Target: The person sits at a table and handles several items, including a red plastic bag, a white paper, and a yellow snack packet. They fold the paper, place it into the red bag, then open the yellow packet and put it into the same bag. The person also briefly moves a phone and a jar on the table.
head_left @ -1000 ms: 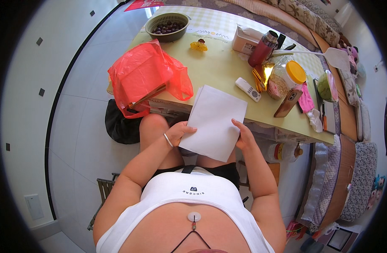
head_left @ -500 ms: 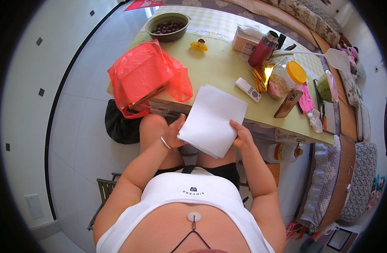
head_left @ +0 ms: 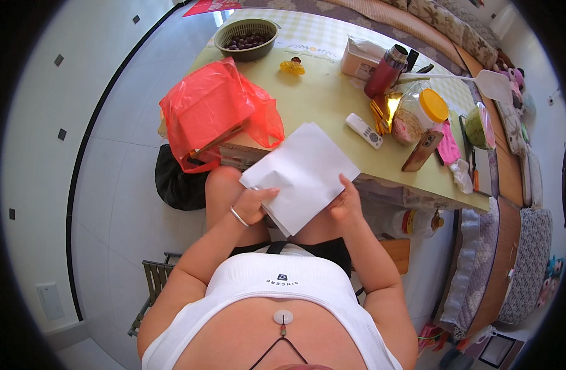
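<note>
A stack of blank white paper sheets is held above my lap, its far part over the table's near edge. My left hand, with a silver bangle at the wrist, grips the near left side, thumb on top and fingers hidden beneath. My right hand holds the right side, its thumb by the right corner and its other fingers partly under the sheets. The top sheet bulges slightly near my left thumb, and the lower edges of the stack are a little uneven.
On the table lie a red plastic bag, a basket of dark round fruit, a yellow hair claw and a white remote. Rightward stand a red flask, a yellow-lidded jar and a phone.
The stack has turned, its left corner swinging out to the left. My left hand has moved from the stack's edge to a grip with the thumb on top. My right hand has shifted slightly nearer me.
</note>
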The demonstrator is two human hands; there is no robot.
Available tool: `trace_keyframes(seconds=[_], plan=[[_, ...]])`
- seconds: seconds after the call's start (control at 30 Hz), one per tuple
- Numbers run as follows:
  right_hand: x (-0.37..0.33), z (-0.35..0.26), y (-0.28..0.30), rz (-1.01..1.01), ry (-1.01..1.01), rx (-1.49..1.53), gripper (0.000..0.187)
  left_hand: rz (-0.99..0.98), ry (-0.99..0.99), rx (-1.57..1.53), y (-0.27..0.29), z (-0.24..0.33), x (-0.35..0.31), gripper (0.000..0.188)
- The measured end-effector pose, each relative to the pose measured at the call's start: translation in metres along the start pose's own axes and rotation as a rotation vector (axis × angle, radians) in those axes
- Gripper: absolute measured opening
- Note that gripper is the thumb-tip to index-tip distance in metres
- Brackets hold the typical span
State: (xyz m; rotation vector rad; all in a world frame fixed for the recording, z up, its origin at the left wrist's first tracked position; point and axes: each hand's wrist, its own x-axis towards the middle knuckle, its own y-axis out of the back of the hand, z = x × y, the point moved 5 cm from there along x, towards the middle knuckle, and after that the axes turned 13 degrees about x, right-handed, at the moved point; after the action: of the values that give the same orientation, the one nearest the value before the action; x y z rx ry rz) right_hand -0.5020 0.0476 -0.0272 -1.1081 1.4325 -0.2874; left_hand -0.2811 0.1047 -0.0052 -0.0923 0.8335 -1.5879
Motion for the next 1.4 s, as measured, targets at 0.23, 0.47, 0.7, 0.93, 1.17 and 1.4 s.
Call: trace_keyframes(seconds=[0.23, 0.47, 0.7, 0.93, 1.17, 1.4], plan=[[0.027, -0.049, 0.014, -0.007, -0.111, -0.304, 0.034, -0.006, 0.136, 0.060, 0.030, 0.030, -0.003, 0.055], [0.007, -0.050, -0.010, -0.200, -0.219, -0.649, 0.038, -0.083, 0.060, 0.063, 0.027, 0.026, -0.007, 0.052], [0.001, -0.054, -0.013, -0.367, -0.168, -0.744, 0.044, -0.054, -0.033, 0.510, 0.008, 0.062, -0.011, 0.053], [-0.020, -0.068, -0.020, -0.491, 0.027, -0.745, 0.043, -0.264, -0.261, 0.899, -0.016, 0.087, 0.001, 0.046], [-0.030, -0.065, -0.018, -0.455, 0.068, -0.600, 0.042, -0.254, -0.155, 0.675, -0.028, 0.085, 0.014, 0.055], [-0.043, -0.062, -0.013, -0.294, -0.067, -0.533, 0.040, -0.222, 0.147, 0.228, -0.024, 0.059, 0.017, 0.055]])
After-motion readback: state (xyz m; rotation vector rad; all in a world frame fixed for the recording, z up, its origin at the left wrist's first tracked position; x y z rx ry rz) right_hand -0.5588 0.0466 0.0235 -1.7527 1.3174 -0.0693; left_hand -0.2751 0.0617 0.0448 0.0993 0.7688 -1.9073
